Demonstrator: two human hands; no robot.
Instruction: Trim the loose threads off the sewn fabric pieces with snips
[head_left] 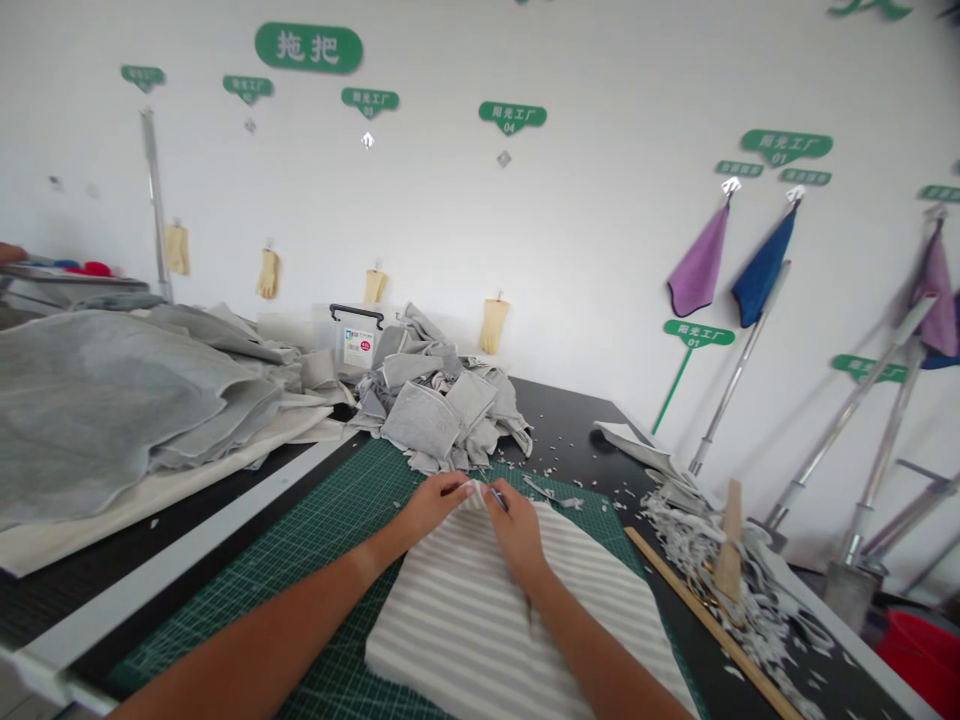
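A grey-and-white striped cloth [457, 610] lies spread over the green cutting mat [330, 550]. My left hand [439, 503] is closed, pinching the cloth's far edge between thumb and fingers. Close beside it, my right hand [516, 520] is closed around a small dark-blue tool [499, 497], its tip close to the pinched edge; its exact kind does not show. Under my right forearm a thin dark line or point shows on the cloth, too unclear to name. Just beyond both hands sits a heap of grey cloth pieces [424, 418].
Large grey cloth sheets [112, 400] are stacked at left, near a clear plastic box [324, 325]. A wooden strip [705, 615] runs along the mat's right side, beside shredded scraps [772, 610] and a wooden block [729, 545]. A red bucket [919, 655] stands lower right.
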